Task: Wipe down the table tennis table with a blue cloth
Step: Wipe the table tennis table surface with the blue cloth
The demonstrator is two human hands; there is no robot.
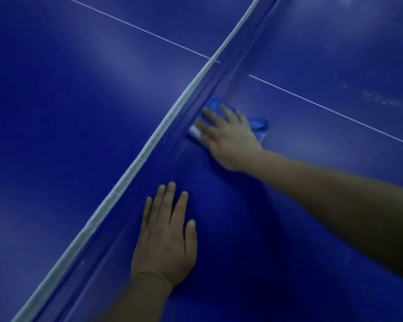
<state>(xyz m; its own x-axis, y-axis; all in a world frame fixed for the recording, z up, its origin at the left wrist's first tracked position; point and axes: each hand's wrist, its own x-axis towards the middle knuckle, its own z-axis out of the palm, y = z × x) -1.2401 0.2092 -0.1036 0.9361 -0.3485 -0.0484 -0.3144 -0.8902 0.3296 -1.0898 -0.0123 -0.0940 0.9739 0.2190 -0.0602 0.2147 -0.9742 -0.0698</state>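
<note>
Cloth, blue (256,123): bunched flat on the worktop (289,228), pinned under my right hand, hard against the foot of the net, just short of the white centre line.

Item, nearest: my left hand (165,240). Palm down, fingers spread and flat on the bare worktop just beside the net. Grip fully open, nothing in it. Judged purpose: a prop for my weight while I lean in and reach across.

Item, middle: my right hand (228,138). Arm stretched long, fingers splayed over the cloth, pressing rather than clutching; grip open and flat, the cloth trapped beneath the palm. Fingertips meet the mesh, likely so the cloth reaches the strip along the net's foot.

Item, alongside: net (196,96), white top band, running diagonally.

Item, far: white centre line (335,112); pale smears (382,98) beyond it, judged not yet wiped.
</note>
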